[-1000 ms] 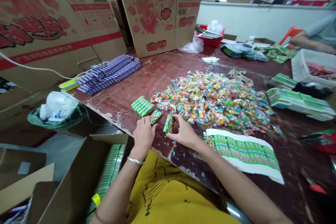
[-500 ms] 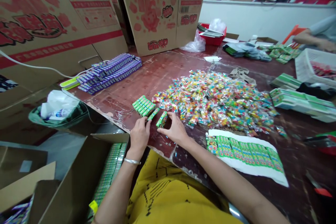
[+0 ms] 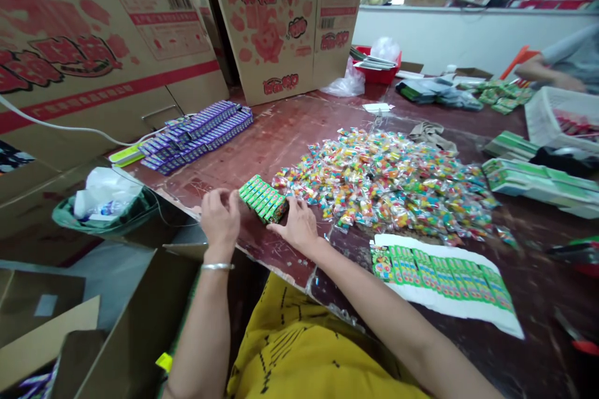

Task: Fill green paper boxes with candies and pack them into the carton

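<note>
A row of small green candy boxes [image 3: 262, 197] stands packed side by side on the dark red table, close to its front edge. At the row's right end is my right hand [image 3: 300, 224], thumb and fingers around the end box. My left hand [image 3: 219, 219] is off the row's left end, fingers curled but apart, with nothing seen in it. Just behind and to the right lies a large heap of clear-wrapped colourful candies [image 3: 384, 181]. Several flat green printed cartons [image 3: 440, 274] lie overlapped on a white sheet beside my right forearm.
Purple boxes [image 3: 196, 134] are stacked at the left, before large cardboard cartons [image 3: 276, 31]. An open carton [image 3: 135, 318] stands below the table edge, near a lined bin [image 3: 105, 199]. Green card stacks [image 3: 538, 181] and a white basket [image 3: 556, 112] are at right, near another person's arm [image 3: 552, 72].
My right hand has brought its green box against the row's right end, making the row longer. My left hand has let go of the row and moved left.
</note>
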Available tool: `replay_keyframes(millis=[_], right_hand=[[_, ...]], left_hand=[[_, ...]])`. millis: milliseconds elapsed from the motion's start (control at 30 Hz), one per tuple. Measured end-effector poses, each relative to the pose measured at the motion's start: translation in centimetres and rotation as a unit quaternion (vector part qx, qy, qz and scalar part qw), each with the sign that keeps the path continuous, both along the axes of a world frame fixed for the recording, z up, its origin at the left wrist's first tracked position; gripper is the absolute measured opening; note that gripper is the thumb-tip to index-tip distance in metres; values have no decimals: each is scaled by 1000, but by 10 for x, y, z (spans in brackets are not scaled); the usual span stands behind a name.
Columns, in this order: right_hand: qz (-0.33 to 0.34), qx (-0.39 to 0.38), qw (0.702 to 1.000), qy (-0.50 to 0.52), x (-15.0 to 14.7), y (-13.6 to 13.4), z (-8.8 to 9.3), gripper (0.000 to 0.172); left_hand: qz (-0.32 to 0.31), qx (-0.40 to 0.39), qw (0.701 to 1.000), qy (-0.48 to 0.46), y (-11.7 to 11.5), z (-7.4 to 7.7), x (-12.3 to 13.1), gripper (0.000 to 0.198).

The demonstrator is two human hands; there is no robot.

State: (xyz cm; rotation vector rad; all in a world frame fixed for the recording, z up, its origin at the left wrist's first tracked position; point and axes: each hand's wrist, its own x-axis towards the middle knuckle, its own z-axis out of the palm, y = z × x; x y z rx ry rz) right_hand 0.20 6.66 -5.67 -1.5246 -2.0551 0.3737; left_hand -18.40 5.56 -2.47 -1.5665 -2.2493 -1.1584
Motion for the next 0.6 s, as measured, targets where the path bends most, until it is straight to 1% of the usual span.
replay_keyframes(millis=[33,100,200,267,367,500,600], right_hand=[[-1,2,1000,-2,-1,0,0,78],[-5,2,1000,-4,-4,0,-1,79],[1,0,1000,1,-6,1,-4,81],[13,-4,1000,9,-7,2,-6,89],[18,-8,1000,22,-9,5,-7,98],[20,-10,999,28,-10,7,-9,102],[27,-5,999,24,-9,10,-10,107]], left_hand=[[-16,-10,1000,-11,12,3,-7,43],[-66,-69,994,-43,34,4,-17,48],[-132,-142,979,-69,56,-2,-21,47],[-151,-155,973,-75,60,-8,-18,47],[-149,-154,973,-84,58,-14,-14,45],[-149,-154,972,-100,54,-15,-12,42],[-158,-157,968,-116,57,-13,-12,41]])
